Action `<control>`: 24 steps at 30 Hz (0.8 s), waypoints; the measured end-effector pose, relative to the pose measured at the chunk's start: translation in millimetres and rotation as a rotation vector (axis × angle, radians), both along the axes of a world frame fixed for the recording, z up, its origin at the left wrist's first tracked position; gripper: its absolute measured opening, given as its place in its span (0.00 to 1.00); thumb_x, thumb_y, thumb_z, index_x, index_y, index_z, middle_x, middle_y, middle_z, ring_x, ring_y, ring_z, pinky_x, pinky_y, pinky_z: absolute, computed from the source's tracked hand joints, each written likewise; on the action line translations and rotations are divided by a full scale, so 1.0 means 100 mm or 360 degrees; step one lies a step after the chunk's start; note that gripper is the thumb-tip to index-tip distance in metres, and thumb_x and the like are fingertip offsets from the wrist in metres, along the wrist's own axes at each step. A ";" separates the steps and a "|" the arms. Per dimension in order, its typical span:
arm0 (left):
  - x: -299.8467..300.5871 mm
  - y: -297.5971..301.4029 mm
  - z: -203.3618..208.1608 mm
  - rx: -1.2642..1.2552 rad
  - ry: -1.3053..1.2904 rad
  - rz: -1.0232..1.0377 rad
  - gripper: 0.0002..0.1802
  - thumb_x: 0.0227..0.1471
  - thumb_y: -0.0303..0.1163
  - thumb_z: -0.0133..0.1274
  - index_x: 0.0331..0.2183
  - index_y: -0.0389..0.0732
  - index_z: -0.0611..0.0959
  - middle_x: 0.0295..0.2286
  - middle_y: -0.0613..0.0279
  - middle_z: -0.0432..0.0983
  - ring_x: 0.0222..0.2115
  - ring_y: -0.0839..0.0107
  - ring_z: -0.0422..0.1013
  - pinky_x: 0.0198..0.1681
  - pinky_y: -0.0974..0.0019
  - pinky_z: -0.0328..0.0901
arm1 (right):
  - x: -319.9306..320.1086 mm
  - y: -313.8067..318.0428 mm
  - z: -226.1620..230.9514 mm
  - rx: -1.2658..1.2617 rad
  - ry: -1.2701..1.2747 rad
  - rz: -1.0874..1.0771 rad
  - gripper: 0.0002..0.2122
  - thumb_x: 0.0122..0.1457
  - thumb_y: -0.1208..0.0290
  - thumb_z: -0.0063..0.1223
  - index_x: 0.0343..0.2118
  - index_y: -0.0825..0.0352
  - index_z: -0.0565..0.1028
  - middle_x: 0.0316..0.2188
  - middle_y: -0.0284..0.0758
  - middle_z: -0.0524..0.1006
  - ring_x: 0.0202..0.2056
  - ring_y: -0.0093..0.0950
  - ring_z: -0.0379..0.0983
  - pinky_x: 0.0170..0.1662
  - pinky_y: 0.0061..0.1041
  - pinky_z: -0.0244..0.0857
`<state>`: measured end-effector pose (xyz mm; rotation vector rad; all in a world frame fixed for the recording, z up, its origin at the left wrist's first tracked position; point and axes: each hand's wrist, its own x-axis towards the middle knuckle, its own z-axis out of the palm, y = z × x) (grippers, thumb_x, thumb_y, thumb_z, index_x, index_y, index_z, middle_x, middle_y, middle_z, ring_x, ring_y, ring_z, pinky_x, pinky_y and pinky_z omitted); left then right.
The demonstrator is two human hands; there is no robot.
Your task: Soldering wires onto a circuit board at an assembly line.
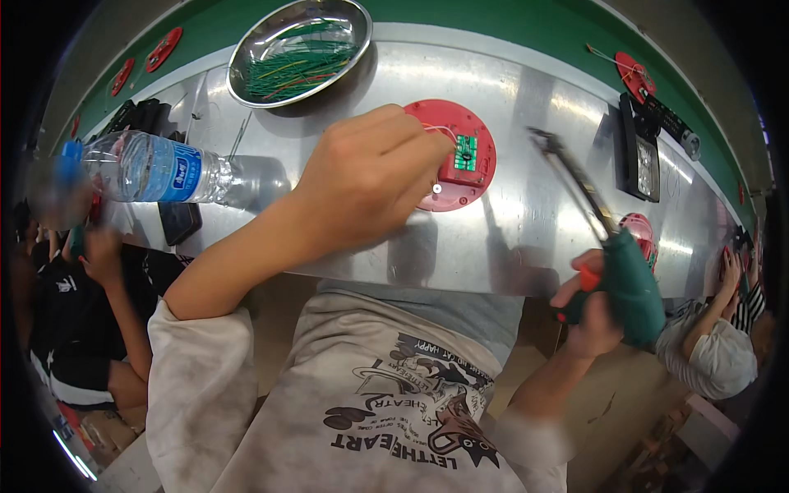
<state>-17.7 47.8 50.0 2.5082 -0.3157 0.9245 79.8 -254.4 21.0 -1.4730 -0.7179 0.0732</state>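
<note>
A round red plastic disc [479, 182] lies on the metal bench, with a small green circuit board [466, 154] on it and thin pale wires [441, 129] running to the board. My left hand [374, 168] rests over the disc's left side, its fingers pinched together at the board's edge; what they hold, if anything, is hidden. My right hand [593, 308], partly blurred, is wrapped round a dark green soldering gun [631, 283] with a red trigger. The gun's long metal tip points up and left, well to the right of the disc and apart from it.
A steel bowl [367, 33] of cut green wires stands at the back. To the left are a lying water bottle [131, 167] and a dark phone-like slab [179, 222]. A black case [639, 152] and another red disc [637, 228] are at right. People sit on both sides.
</note>
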 end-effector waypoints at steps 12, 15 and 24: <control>0.07 0.00 -0.47 -0.0040 -0.0019 0.0169 0.05 0.43 0.22 0.59 0.28 0.37 0.81 0.22 0.60 0.72 0.23 0.62 0.72 0.25 0.61 0.67 | -0.22 0.08 -0.07 -0.0341 0.0275 0.0215 0.22 0.58 0.63 0.55 0.47 0.79 0.73 0.37 0.51 0.76 0.17 0.27 0.71 0.25 0.23 0.63; 0.06 0.00 -0.48 -0.0054 -0.0067 0.0200 0.05 0.42 0.22 0.59 0.27 0.38 0.80 0.21 0.60 0.71 0.23 0.62 0.71 0.26 0.61 0.67 | -0.23 0.13 -0.07 -0.0291 0.0248 0.0180 0.20 0.58 0.64 0.55 0.45 0.79 0.74 0.37 0.54 0.75 0.16 0.27 0.71 0.25 0.24 0.64; 0.07 0.04 -0.54 0.0017 -0.0060 0.0199 0.08 0.42 0.20 0.61 0.30 0.36 0.84 0.23 0.57 0.76 0.22 0.61 0.73 0.25 0.62 0.68 | -0.20 0.18 0.04 -0.0355 0.0262 0.0228 0.20 0.58 0.65 0.53 0.44 0.79 0.72 0.35 0.52 0.75 0.15 0.27 0.71 0.24 0.23 0.64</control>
